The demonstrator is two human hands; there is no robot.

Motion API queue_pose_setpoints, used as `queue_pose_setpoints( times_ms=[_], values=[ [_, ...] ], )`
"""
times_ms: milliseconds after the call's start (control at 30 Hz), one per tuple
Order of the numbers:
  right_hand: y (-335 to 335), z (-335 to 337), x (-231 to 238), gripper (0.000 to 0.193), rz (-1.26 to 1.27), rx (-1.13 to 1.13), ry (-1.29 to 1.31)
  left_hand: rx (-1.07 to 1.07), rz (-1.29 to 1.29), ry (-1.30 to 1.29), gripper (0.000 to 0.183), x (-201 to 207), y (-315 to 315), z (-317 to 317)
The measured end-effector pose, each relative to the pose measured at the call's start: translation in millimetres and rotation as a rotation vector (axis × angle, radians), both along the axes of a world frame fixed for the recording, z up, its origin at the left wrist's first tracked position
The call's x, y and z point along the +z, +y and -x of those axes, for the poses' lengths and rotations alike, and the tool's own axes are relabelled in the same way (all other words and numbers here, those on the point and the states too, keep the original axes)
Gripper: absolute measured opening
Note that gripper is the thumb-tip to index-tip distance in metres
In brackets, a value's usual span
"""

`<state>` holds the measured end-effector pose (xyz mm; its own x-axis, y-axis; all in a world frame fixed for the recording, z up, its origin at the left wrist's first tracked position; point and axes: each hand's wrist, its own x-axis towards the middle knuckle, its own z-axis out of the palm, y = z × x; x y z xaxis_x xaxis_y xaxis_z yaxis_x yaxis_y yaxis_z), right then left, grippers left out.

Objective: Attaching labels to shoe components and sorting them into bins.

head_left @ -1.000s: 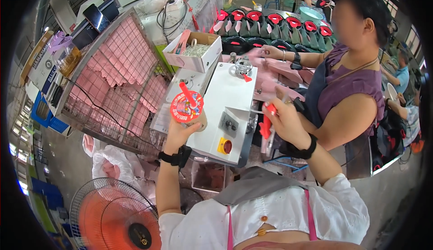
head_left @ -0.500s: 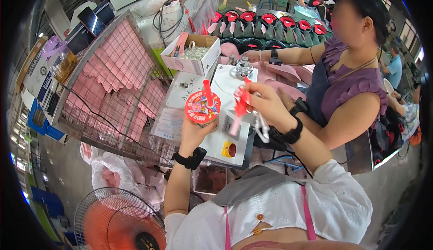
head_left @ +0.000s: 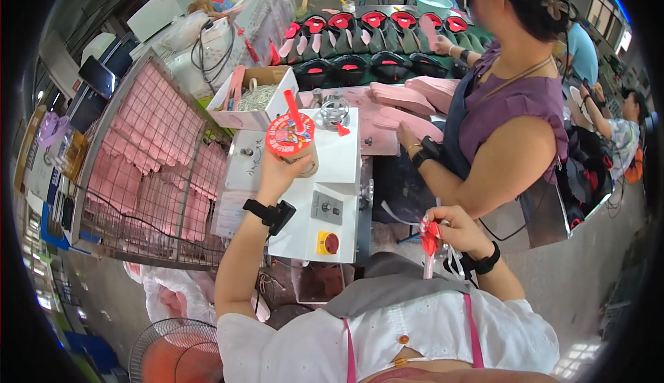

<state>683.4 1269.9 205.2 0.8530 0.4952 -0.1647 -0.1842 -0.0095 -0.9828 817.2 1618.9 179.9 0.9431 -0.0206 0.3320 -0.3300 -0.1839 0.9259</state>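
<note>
My left hand (head_left: 278, 175) is wrapped round a drink cup (head_left: 304, 162) with a printed red film lid and a red straw (head_left: 293, 110) standing in it. The cup is upright above the white machine table. Low at the right, in front of my apron, my right hand (head_left: 465, 232) is closed on a crumpled red-and-clear plastic wrapper (head_left: 430, 240). White strips dangle from it. On the machine top beyond the cup is a round metal part (head_left: 335, 110), with a small red scrap (head_left: 342, 130) beside it.
A yellow-and-red switch (head_left: 328, 243) sits on the machine's near end. Left are a cardboard box (head_left: 250, 118) of cord and a wire cage (head_left: 149, 169) of pink pieces. A fan (head_left: 176, 355) stands lower left. At right, a co-worker (head_left: 515, 106) handles pink soles (head_left: 401, 98).
My right hand has dropped from above the machine to near my waist with the wrapper. My left hand still holds the cup. The view has shifted; the co-worker's far hand has reached toward the shoe rows.
</note>
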Motion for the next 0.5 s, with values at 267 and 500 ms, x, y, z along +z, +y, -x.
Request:
queue_pose_setpoints(
  times_ms=[267,500],
  values=[
    [-42.9,5.7,-44.6,0.014,0.142,0.127,-0.125,0.023,-0.017,0.064,0.055,5.4,-8.2,-9.3],
    [-70.9,15.3,-91.0,0.014,0.2,0.037,-0.076,0.099,-0.066,0.062,0.052,0.4,-13.5,-2.3]
  ],
)
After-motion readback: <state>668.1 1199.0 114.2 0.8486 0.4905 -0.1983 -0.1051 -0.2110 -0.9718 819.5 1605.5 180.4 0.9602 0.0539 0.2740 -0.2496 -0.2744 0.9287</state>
